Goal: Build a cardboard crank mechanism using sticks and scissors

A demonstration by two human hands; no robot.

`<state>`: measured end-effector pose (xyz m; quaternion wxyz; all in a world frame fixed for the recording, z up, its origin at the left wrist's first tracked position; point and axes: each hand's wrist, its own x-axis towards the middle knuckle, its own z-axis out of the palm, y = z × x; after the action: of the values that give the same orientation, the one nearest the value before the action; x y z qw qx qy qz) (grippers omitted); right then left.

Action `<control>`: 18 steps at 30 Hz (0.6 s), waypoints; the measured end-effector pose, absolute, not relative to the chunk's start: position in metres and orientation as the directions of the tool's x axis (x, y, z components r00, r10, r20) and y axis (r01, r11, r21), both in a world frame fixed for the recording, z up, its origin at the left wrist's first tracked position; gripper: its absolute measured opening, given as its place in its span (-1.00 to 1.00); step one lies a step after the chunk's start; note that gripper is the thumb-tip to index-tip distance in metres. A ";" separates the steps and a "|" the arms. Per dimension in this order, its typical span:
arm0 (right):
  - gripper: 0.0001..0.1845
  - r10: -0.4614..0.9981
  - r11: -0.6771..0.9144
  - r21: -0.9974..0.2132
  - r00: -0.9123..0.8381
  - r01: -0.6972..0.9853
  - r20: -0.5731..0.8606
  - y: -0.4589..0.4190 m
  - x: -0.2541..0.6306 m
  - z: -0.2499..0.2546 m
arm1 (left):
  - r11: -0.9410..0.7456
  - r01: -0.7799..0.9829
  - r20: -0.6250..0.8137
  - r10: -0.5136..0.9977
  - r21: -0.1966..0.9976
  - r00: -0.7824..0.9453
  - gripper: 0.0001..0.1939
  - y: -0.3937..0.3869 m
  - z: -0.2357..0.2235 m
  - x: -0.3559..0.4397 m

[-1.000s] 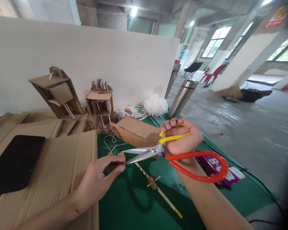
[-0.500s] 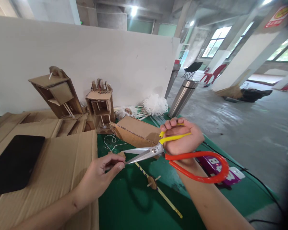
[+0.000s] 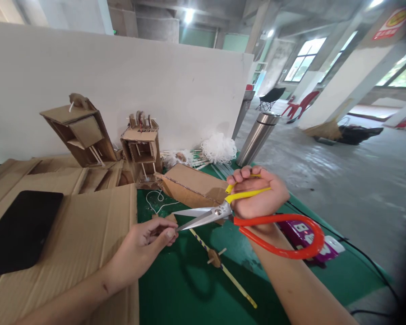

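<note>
My right hand (image 3: 259,194) is palm up, its fingers curled round the yellow handle of a pair of scissors (image 3: 206,217). The red handle loop hangs over my right wrist. Its blades are parted and point left, the lower tip at the fingertips of my left hand (image 3: 152,241). Those fingers are pinched together, and a small piece of cardboard (image 3: 172,218) pokes out beside them, between the blades. Most of that piece is hidden. Below the blades, a yellow patterned stick (image 3: 233,282) lies with a cardboard disc (image 3: 214,258) and a short crosspiece on it.
Cardboard sheets (image 3: 88,253) carry a black tablet-like slab (image 3: 23,230) at left. Two cardboard models (image 3: 88,131) stand behind, near a cardboard box (image 3: 196,183), white string (image 3: 159,203) and a white tangle (image 3: 219,149). A steel flask (image 3: 259,139) and a purple box (image 3: 304,237) are at right.
The fingertips of my left hand have shifted slightly against the blade tip. My right hand and the scissors have hardly moved.
</note>
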<state>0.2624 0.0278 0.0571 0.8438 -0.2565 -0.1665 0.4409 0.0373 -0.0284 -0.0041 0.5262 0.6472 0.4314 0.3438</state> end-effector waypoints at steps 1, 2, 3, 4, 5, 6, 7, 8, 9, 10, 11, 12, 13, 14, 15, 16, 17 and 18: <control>-0.92 0.832 0.476 -0.582 0.552 -0.659 0.057 0.028 0.262 0.057 | -0.073 0.193 -0.008 0.921 0.978 0.388 -0.70 -0.028 -0.005 0.038; -0.92 0.833 0.474 -0.584 0.550 -0.659 0.055 0.028 0.262 0.057 | -0.073 0.190 -0.004 0.927 0.979 0.376 -0.73 -0.027 -0.005 0.038; -0.92 0.833 0.473 -0.585 0.550 -0.659 0.053 0.028 0.263 0.056 | -0.072 0.190 -0.002 0.933 0.979 0.360 -0.77 -0.027 -0.006 0.038; -0.93 0.831 0.475 -0.585 0.553 -0.658 0.054 0.028 0.263 0.056 | -0.072 0.188 0.003 0.939 0.979 0.344 -0.79 -0.027 -0.006 0.039; -0.93 0.828 0.481 -0.583 0.558 -0.655 0.056 0.029 0.263 0.056 | -0.076 0.187 0.009 0.943 0.979 0.334 -0.81 -0.027 -0.006 0.039; -0.93 0.826 0.484 -0.584 0.560 -0.652 0.059 0.029 0.263 0.056 | -0.083 0.185 0.018 0.945 0.979 0.328 -0.84 -0.027 -0.006 0.039; -0.93 0.826 0.484 -0.585 0.560 -0.650 0.063 0.030 0.263 0.055 | -0.093 0.181 0.029 0.945 0.979 0.326 -0.85 -0.028 -0.005 0.039; -0.93 0.826 0.485 -0.586 0.559 -0.649 0.065 0.030 0.263 0.055 | -0.101 0.176 0.039 0.946 0.979 0.323 -0.86 -0.028 -0.005 0.040; -0.93 0.826 0.485 -0.588 0.559 -0.647 0.067 0.030 0.263 0.055 | -0.108 0.172 0.047 0.945 0.979 0.322 -0.86 -0.029 -0.004 0.039; -0.93 0.826 0.486 -0.588 0.559 -0.647 0.069 0.030 0.264 0.055 | -0.110 0.170 0.050 0.946 0.979 0.322 -0.85 -0.029 -0.003 0.039; -0.93 0.826 0.489 -0.586 0.559 -0.646 0.073 0.030 0.264 0.054 | -0.103 0.171 0.043 0.945 0.980 0.324 -0.83 -0.030 -0.002 0.039; -0.93 0.825 0.493 -0.584 0.559 -0.645 0.080 0.030 0.264 0.054 | -0.088 0.171 0.027 0.943 0.981 0.332 -0.79 -0.030 -0.002 0.039; -0.94 0.826 0.496 -0.581 0.557 -0.646 0.086 0.030 0.265 0.053 | -0.069 0.174 0.005 0.939 0.982 0.343 -0.75 -0.030 -0.001 0.039; -0.94 0.828 0.495 -0.580 0.554 -0.647 0.089 0.030 0.265 0.053 | -0.050 0.181 -0.018 0.935 0.982 0.354 -0.72 -0.030 -0.001 0.039; -0.93 0.831 0.491 -0.580 0.549 -0.650 0.088 0.030 0.265 0.052 | -0.037 0.188 -0.034 0.931 0.981 0.364 -0.70 -0.030 -0.002 0.038; -0.93 0.834 0.485 -0.581 0.544 -0.653 0.085 0.030 0.265 0.052 | -0.034 0.197 -0.041 0.930 0.980 0.366 -0.71 -0.029 -0.002 0.038; -0.93 0.838 0.480 -0.584 0.540 -0.655 0.082 0.030 0.265 0.051 | -0.041 0.203 -0.036 0.932 0.978 0.361 -0.73 -0.029 -0.003 0.038; -0.92 0.839 0.476 -0.586 0.537 -0.655 0.081 0.030 0.265 0.051 | -0.054 0.207 -0.022 0.937 0.977 0.349 -0.76 -0.029 -0.005 0.038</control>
<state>0.2652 0.0300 0.0512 0.8395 -0.2527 -0.1822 0.4452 0.0383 -0.0292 -0.0045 0.5200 0.6356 0.4502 0.3507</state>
